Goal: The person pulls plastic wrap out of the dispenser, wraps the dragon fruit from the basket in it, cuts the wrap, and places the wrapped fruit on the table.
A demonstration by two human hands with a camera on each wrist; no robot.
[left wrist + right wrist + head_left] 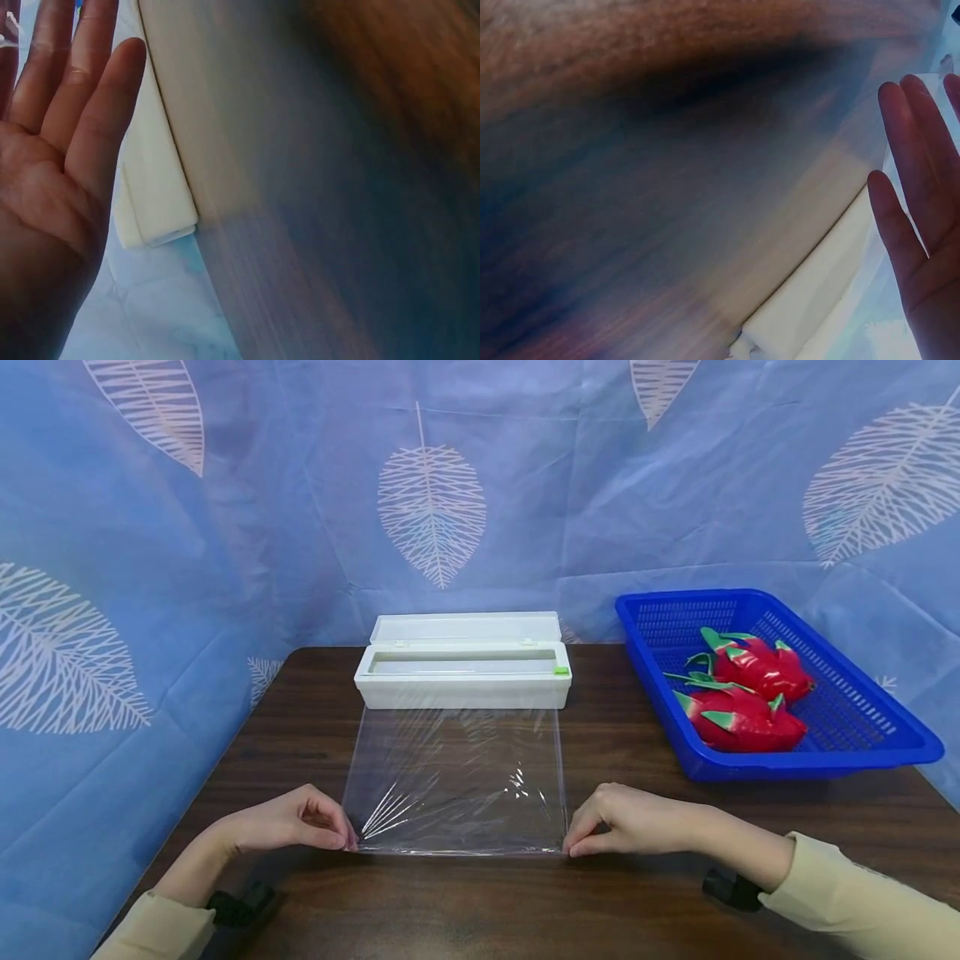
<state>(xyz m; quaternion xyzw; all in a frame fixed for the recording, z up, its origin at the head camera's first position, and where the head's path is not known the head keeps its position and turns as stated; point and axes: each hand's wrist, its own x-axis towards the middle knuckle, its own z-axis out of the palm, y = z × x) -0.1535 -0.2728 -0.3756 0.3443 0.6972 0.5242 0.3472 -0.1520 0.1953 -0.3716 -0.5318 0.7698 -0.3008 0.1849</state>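
A sheet of clear plastic wrap (pixel 457 777) stretches from a white wrap dispenser (pixel 461 693) toward the near side of the table. My left hand (pixel 300 822) pinches its near left corner between thumb and fingertips. At the near right corner, my right hand (pixel 622 822) pinches the film the same way. The near edge runs taut between both hands, with creases fanning out by the left one. The dispenser's lid (pixel 465 627) is raised at the back, and a small green slider (pixel 561 671) sits at its right end. Both wrist views show the other fingers extended beside the film.
A blue plastic basket (pixel 795 767) stands on the right of the dark wooden table (pixel 450 902). Two red dragon fruits (pixel 750 722) with green tips lie in it. A blue cloth with white leaf prints (pixel 517 510) hangs behind and at the left.
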